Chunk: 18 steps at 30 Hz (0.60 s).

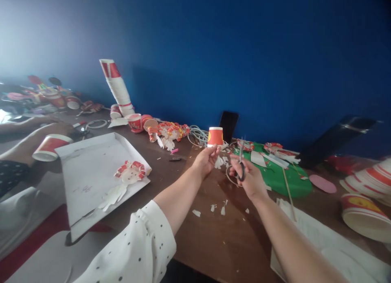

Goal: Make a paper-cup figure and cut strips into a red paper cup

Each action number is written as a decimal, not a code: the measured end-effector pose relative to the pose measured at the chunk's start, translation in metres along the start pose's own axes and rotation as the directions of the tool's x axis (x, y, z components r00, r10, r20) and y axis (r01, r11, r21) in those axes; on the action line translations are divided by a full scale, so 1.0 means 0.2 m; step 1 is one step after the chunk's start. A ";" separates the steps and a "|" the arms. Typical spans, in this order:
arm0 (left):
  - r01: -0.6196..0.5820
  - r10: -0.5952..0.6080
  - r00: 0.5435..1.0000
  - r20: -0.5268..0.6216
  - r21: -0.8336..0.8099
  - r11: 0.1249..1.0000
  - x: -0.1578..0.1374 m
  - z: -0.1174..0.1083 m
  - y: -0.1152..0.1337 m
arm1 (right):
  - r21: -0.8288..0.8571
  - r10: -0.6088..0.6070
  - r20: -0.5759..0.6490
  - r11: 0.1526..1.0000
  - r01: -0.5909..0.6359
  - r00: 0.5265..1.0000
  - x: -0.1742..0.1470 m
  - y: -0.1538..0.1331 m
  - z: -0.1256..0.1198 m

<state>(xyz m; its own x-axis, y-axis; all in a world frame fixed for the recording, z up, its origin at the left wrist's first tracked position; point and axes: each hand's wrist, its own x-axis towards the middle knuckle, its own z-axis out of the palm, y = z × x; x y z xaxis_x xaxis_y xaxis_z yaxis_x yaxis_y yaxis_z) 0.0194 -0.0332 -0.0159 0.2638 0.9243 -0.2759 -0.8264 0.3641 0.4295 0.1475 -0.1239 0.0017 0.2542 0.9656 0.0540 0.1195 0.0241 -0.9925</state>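
Note:
My left hand (207,160) grips a small red paper cup (215,137) with a yellow print, its wider white rim facing down at my fingertips. Beside it on the right, my right hand (251,178) is closed round a pair of scissors (241,169) with dark handles. The scissor blades point upward, a short distance from the cup; I cannot tell how far they are spread. White paper scraps (222,209) lie on the brown table (201,242) below both hands.
At left, a co-worker's hand (49,134) is at another paper cup (52,148). A white box lid (91,173) holds a cut-paper figure. Behind stand a tall cup stack (119,89) and a phone (229,123). A green sheet (281,179) and more cups (363,218) lie right.

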 end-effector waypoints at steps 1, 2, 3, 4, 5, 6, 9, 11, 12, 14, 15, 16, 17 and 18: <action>-0.003 0.003 1.000 0.000 -0.006 1.000 0.01 -0.01 0.00 | -0.015 0.042 0.068 0.999 -0.041 0.997 -0.01 0.00 0.02; -0.001 0.001 1.000 0.000 -0.009 1.000 0.01 -0.01 0.01 | -0.035 0.077 0.124 0.997 -0.073 0.989 -0.02 0.01 0.04; 0.001 -0.001 1.000 -0.002 -0.012 1.000 0.02 -0.02 0.01 | -0.052 0.100 0.167 0.994 -0.093 0.981 -0.03 0.02 0.05; 0.000 0.000 1.000 -0.008 -0.010 1.000 0.03 -0.02 0.01 | -0.068 0.114 0.198 0.992 -0.103 0.974 -0.03 0.03 0.06; -0.006 0.006 1.000 -0.017 -0.001 1.000 0.03 -0.03 0.02 | -0.079 0.122 0.220 0.991 -0.107 0.968 -0.03 0.04 0.07; -0.014 0.014 1.000 -0.025 0.014 1.000 0.04 -0.03 0.02 | -0.084 0.127 0.234 0.990 -0.110 0.964 -0.03 0.05 0.07; -0.032 0.034 0.999 -0.029 0.052 0.998 0.04 -0.04 0.02 | -0.093 0.141 0.261 0.988 -0.121 0.955 -0.03 0.07 0.08; -0.026 0.026 1.000 -0.017 0.027 0.999 0.04 -0.04 0.02 | -0.093 0.144 0.270 0.988 -0.124 0.952 -0.04 0.07 0.09; -0.017 0.017 1.000 -0.010 0.007 1.000 0.04 -0.04 0.01 | -0.088 0.141 0.272 0.989 -0.121 0.952 -0.04 0.06 0.09; 0.003 -0.003 1.000 0.004 -0.019 1.000 0.03 -0.03 0.01 | -0.073 0.122 0.265 0.992 -0.107 0.957 -0.04 0.05 0.10; 0.010 -0.010 1.000 0.007 -0.023 1.000 0.03 -0.02 0.00 | -0.068 0.113 0.258 0.993 -0.098 0.960 -0.04 0.05 0.10; 0.011 -0.011 1.000 0.006 -0.021 1.000 0.02 -0.02 0.00 | -0.068 0.105 0.250 0.994 -0.090 0.963 -0.04 0.04 0.10; 0.011 -0.011 1.000 0.002 -0.014 1.000 0.01 -0.01 -0.01 | -0.071 0.098 0.240 0.994 -0.084 0.966 -0.04 0.04 0.10; 0.012 -0.012 1.000 -0.005 -0.002 1.000 0.01 -0.01 -0.01 | -0.074 0.091 0.229 0.994 -0.076 0.969 -0.04 0.04 0.10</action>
<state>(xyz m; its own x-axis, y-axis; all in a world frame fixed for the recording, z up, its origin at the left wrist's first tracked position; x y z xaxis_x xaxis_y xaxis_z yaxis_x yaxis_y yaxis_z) 0.0210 -0.0332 -0.0185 0.2710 0.9192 -0.2857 -0.8241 0.3749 0.4246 0.1276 -0.1262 -0.0086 0.0374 0.9973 -0.0627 0.1704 -0.0682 -0.9830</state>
